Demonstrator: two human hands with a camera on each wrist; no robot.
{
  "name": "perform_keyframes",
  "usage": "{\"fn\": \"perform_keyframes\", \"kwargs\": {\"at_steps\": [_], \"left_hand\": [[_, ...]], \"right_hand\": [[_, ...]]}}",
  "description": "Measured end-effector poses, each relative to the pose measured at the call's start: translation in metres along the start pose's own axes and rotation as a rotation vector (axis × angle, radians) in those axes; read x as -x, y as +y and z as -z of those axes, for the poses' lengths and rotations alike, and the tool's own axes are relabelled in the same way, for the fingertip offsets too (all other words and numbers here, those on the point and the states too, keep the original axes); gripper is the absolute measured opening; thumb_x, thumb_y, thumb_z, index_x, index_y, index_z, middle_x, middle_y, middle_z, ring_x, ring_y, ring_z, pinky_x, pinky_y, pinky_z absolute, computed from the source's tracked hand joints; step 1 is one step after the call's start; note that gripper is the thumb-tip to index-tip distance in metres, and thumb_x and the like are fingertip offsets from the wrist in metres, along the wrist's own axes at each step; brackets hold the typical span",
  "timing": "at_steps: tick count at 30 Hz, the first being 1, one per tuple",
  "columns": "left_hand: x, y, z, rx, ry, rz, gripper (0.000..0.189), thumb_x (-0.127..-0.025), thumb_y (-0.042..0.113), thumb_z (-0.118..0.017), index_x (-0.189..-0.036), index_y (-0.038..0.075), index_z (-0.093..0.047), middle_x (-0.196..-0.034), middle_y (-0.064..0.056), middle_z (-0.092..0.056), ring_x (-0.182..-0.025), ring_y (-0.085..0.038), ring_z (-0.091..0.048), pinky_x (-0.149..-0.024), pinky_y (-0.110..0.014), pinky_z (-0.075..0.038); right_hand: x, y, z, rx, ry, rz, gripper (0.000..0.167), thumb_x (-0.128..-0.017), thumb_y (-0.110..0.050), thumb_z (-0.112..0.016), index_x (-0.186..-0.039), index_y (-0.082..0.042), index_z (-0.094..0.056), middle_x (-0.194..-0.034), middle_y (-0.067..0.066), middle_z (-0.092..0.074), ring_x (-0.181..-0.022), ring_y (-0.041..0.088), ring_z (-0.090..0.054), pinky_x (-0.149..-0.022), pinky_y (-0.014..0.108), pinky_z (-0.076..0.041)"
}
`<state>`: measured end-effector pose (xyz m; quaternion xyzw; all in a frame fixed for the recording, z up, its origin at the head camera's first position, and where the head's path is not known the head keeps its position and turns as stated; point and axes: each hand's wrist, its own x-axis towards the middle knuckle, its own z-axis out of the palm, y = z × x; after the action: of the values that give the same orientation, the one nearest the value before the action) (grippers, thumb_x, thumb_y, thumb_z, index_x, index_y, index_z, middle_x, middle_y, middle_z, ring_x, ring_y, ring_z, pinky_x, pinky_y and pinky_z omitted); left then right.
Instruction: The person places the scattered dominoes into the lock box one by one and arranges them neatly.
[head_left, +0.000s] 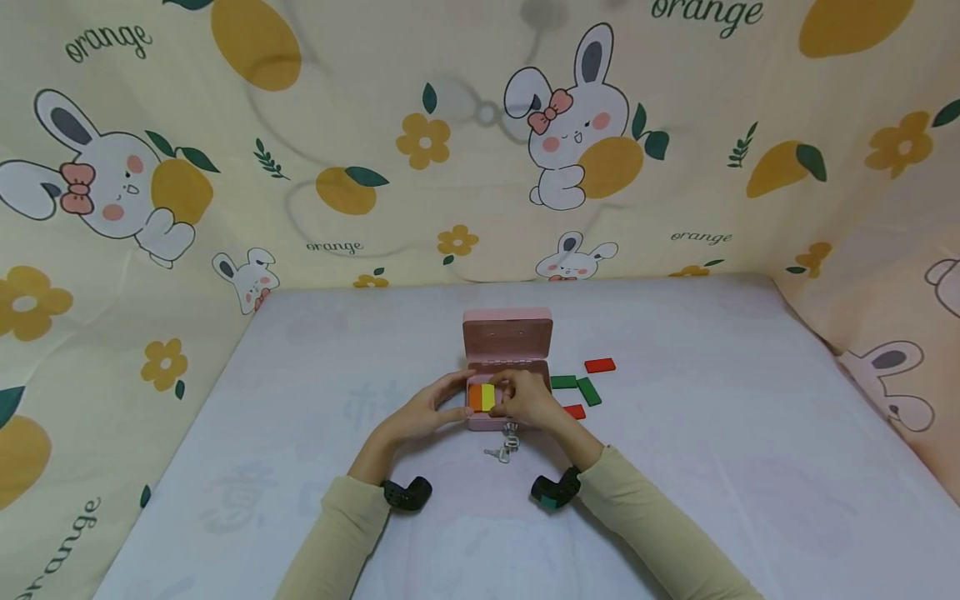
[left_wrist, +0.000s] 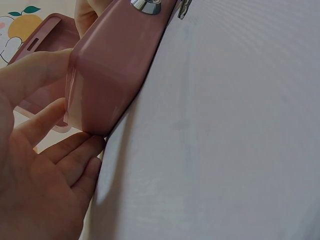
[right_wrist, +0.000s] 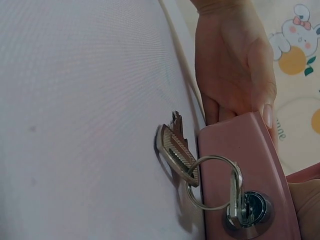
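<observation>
A small pink metal cash box (head_left: 487, 424) stands with its lid (head_left: 507, 340) raised. Inside it, an orange block (head_left: 476, 398) and a yellow block (head_left: 488, 397) lie side by side. My left hand (head_left: 420, 412) holds the box's left side, its thumb at the rim and its other fingers along the outer wall in the left wrist view. My right hand (head_left: 531, 402) reaches into the box, finger and thumb at the two ends of the yellow block. A key sits in the front lock (right_wrist: 250, 212), with a ring (right_wrist: 212, 159) and a second key (right_wrist: 176, 155) hanging from it.
Right of the box lie two green blocks (head_left: 589, 392) and two red blocks (head_left: 600, 365), one red block partly behind my right wrist. A white cloth (head_left: 300, 450) covers the table. Behind it hangs a printed curtain (head_left: 465, 192).
</observation>
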<state>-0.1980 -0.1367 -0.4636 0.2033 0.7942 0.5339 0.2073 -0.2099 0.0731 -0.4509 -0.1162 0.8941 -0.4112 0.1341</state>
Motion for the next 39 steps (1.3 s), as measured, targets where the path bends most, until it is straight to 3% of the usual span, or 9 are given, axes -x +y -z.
{"fn": "perform_keyframes", "kwargs": {"at_steps": [16, 21, 39], "left_hand": [[-0.001, -0.003, 0.000, -0.003, -0.006, -0.005, 0.064, -0.095, 0.016, -0.060, -0.151, 0.012, -0.030, -0.161, -0.011, -0.027, -0.150, -0.034, -0.024, -0.123, -0.054, -0.021], [-0.002, -0.003, 0.000, 0.000, -0.006, 0.011, 0.064, -0.095, 0.017, -0.060, -0.151, 0.013, -0.030, -0.161, -0.009, -0.027, -0.151, -0.032, -0.023, -0.124, -0.052, -0.021], [0.001, 0.000, 0.001, 0.024, -0.016, 0.007, 0.064, -0.095, 0.015, -0.059, -0.151, 0.012, -0.028, -0.161, -0.012, -0.026, -0.151, -0.033, -0.022, -0.123, -0.054, -0.020]], "right_hand": [[0.002, -0.001, 0.002, 0.001, 0.000, 0.006, 0.046, -0.076, -0.010, -0.080, -0.119, -0.004, -0.064, -0.070, 0.003, -0.049, -0.065, 0.015, -0.045, -0.054, 0.020, -0.033], [0.004, -0.002, 0.003, -0.043, 0.002, 0.020, 0.048, -0.075, -0.009, -0.080, -0.120, -0.003, -0.063, -0.067, 0.002, -0.050, -0.062, 0.014, -0.046, -0.053, 0.020, -0.034], [0.016, -0.007, 0.010, -0.073, 0.025, 0.136, 0.043, -0.078, -0.005, -0.074, -0.118, 0.003, -0.062, -0.071, 0.006, -0.054, -0.064, 0.012, -0.045, -0.054, 0.017, -0.036]]}}
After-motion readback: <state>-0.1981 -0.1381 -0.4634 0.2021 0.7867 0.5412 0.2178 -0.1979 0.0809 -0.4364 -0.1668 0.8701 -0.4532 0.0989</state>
